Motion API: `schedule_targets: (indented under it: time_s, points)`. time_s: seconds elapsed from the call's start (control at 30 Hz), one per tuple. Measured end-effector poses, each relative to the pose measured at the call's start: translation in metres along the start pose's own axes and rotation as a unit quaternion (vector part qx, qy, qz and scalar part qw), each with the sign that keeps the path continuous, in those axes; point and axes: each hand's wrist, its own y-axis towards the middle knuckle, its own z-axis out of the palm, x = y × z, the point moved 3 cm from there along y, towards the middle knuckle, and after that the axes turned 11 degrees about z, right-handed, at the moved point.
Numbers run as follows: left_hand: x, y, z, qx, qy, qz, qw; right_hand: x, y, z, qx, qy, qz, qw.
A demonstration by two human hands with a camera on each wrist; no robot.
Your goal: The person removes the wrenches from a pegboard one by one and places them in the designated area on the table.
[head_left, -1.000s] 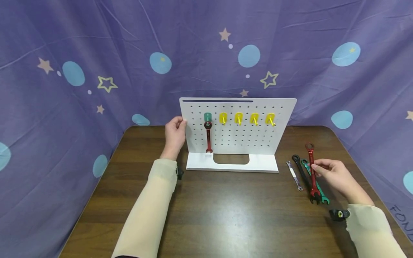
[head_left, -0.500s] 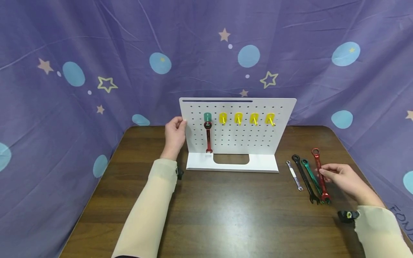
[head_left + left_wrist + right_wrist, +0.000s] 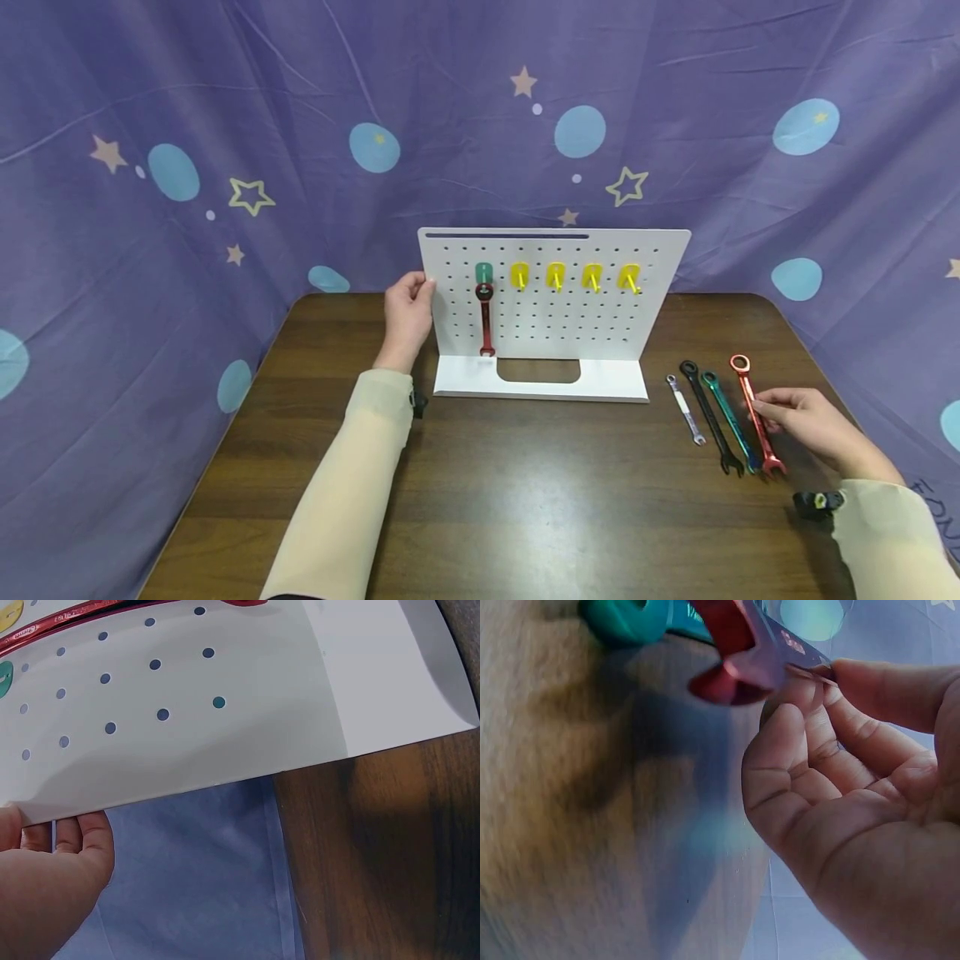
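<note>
At the right of the table, my right hand (image 3: 806,421) pinches a red combination wrench (image 3: 756,417) by its shaft, ring end pointing away from me. In the right wrist view the wrench's red open end (image 3: 742,667) hangs over the wood, thumb and fingertips on the shaft. Left of it lie a green wrench (image 3: 727,417), a black wrench (image 3: 708,412) and a small silver wrench (image 3: 684,410). My left hand (image 3: 408,312) grips the left edge of a white pegboard (image 3: 540,321), fingers behind it. Another red wrench (image 3: 486,325) hangs from the board's green hook (image 3: 483,272).
Several yellow hooks (image 3: 555,275) sit in a row on the pegboard, right of the green one. The board stands on a white base (image 3: 465,379) on the brown wooden table (image 3: 540,492). A purple patterned curtain (image 3: 465,83) hangs behind and beside the table.
My right hand has moved right and toward me with the red wrench, from over the black and green wrenches to the right of them. The left hand stays on the board.
</note>
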Motion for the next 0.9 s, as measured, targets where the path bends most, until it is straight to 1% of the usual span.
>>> schedule_targets:
  time_s: [0.23,0.37,0.53,0.67,0.9]
  points:
    - [0.001,0.000,0.000,-0.001,-0.003,-0.003,1.0000,-0.005,0.000,-0.001,0.012,-0.011,0.023,0.9996]
    - [0.001,0.000,0.000,-0.003,-0.003,-0.003,1.0000,-0.007,0.001,-0.003,0.018,-0.028,0.031,0.9990]
    - [0.002,0.000,0.000,-0.003,-0.004,-0.004,1.0000,-0.011,0.003,-0.004,0.032,-0.061,0.050,0.9964]
    - [0.002,0.000,0.000,-0.002,-0.005,-0.005,1.0000,-0.011,0.004,-0.005,0.029,-0.089,0.058,0.9939]
    - [0.000,0.000,0.000,0.001,-0.001,-0.005,1.0000,-0.007,0.003,-0.004,0.018,-0.104,0.058,0.9927]
